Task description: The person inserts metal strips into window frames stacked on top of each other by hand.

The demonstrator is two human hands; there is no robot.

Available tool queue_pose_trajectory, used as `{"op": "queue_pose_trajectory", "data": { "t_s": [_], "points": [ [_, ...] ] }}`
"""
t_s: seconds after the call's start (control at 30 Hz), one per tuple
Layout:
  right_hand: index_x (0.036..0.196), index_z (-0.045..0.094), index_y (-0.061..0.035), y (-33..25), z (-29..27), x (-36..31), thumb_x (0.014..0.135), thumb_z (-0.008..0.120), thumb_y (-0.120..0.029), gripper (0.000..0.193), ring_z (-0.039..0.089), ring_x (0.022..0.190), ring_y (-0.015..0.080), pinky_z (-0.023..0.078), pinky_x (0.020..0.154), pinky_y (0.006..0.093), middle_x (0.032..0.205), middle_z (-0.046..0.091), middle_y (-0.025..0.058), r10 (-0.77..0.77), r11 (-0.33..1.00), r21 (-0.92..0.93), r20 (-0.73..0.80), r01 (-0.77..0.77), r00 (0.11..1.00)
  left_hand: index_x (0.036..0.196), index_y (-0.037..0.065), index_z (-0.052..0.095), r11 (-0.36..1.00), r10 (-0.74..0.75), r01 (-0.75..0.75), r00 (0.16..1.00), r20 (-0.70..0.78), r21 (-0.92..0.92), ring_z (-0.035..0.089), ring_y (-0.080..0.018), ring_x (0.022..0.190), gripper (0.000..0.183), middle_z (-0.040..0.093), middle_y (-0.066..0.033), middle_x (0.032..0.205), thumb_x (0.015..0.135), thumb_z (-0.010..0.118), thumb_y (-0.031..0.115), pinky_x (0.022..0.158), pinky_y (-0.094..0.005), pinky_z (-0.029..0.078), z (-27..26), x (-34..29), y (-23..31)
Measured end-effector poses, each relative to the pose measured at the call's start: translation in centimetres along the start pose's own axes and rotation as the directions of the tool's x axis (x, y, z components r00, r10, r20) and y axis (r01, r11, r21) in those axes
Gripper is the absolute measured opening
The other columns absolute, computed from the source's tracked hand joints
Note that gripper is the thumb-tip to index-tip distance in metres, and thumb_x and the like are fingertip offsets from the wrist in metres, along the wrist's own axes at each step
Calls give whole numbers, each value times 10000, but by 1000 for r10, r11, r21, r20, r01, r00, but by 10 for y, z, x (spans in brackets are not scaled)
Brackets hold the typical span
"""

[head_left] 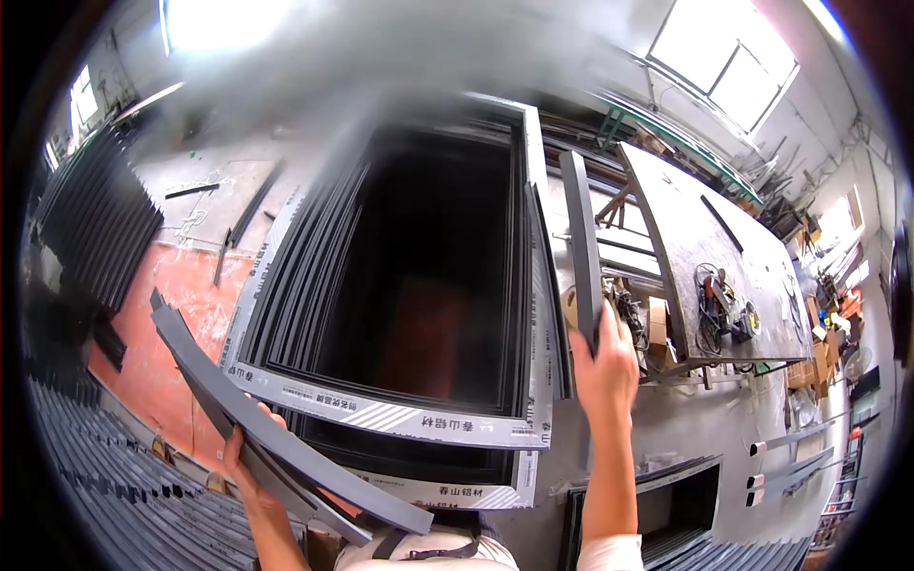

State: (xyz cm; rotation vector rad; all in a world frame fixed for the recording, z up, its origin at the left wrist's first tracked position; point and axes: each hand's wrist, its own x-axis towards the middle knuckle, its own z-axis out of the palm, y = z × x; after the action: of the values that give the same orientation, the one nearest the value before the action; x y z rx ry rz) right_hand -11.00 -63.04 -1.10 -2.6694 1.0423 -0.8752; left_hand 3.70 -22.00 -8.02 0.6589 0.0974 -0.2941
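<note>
My left hand (249,463) is wrapped round dark grey metal profile bars (314,466), at least two side by side. They slant from the upper left down toward my waist. My right hand (609,366) grips the near end of another long grey profile bar (581,224), which points away from me. Between my hands lies a stack of dark rectangular frames (381,402), their faces covered with printed white protective film. The bar on the right runs alongside the stack's right edge, and the left bars pass by its near left corner.
To the right stands a worktable (714,219) bearing a power tool (716,300) with a coiled cable. Cardboard boxes (659,325) sit below its edge. Stacked dark profiles (100,205) rise at the far left, with more (114,476) at lower left. Another dark frame (681,509) lies at lower right.
</note>
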Motion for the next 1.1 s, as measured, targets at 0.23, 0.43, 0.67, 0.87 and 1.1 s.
{"op": "queue_pose_trajectory", "data": {
  "t_s": [0.23,0.43,0.67,0.87,1.1],
  "points": [
    [957,590,1,32,80,68,902,630,-343,350,652,917,400,522,798,463,971,656,225,21,990,-140,101,-6,995,1292,100,566,993,-77,81,996,53,-89,648,-267,983,430,667,-110,1104,894,624,253,824,-371,577,16,-7,2],
    [1038,606,-28,22,98,80,907,607,-384,379,645,976,368,517,835,463,1011,650,189,78,974,-222,166,-40,983,1234,81,608,997,34,-40,995,-97,-63,640,-261,968,366,674,-112,1097,919,614,266,817,-365,566,-7,-12,18],
    [1062,595,-15,36,138,96,904,605,-373,391,624,1052,394,506,894,467,1100,631,218,80,971,-240,217,-26,973,1288,63,588,998,39,-43,996,-85,-49,632,-243,1024,362,665,-94,1151,973,555,239,895,-376,536,-17,-12,23],
    [1102,595,-25,31,161,142,900,608,-417,441,650,1024,386,523,875,476,1068,665,222,130,957,-283,198,-70,971,1268,-14,581,999,29,-36,985,-168,-36,662,-292,1008,456,679,-152,1141,927,569,289,889,-386,557,4,-2,14],
    [1361,523,-26,-10,103,112,872,700,-359,618,548,1178,374,476,939,481,1284,584,189,-124,978,-168,9,124,992,1251,-57,585,991,-84,106,965,-247,76,661,-285,1036,469,688,-169,1120,893,567,245,973,-378,504,3,21,-16]
  ]
}}
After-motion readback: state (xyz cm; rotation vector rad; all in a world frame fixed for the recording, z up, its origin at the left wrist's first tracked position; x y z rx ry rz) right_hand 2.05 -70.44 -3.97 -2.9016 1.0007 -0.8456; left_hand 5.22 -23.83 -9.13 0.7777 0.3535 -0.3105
